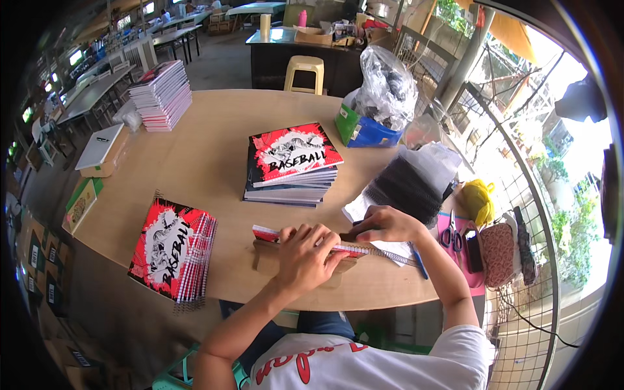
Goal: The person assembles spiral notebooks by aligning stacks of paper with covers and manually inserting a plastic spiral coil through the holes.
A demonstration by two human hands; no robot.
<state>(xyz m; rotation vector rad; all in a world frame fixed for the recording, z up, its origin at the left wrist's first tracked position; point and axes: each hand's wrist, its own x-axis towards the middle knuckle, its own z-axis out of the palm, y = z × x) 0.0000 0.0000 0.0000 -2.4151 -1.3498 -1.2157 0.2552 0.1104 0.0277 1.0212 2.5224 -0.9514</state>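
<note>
A red and white notebook stands on edge in a low wooden holder near the table's front. My left hand is closed over its upper edge, thumb on the near side and fingers on the far side. A dark spiral coil runs along the notebook's edge and sticks out to the right. My right hand is closed just above the coil, beside the notebook's right end. What its fingers grip is hidden; a dark brown piece shows below them.
Coil-bound notebooks are stacked at the left, others ahead. Black coils lie in plastic at the right, near scissors and a yellow bundle. A blue-green box holds a plastic bag. A wire fence borders the right.
</note>
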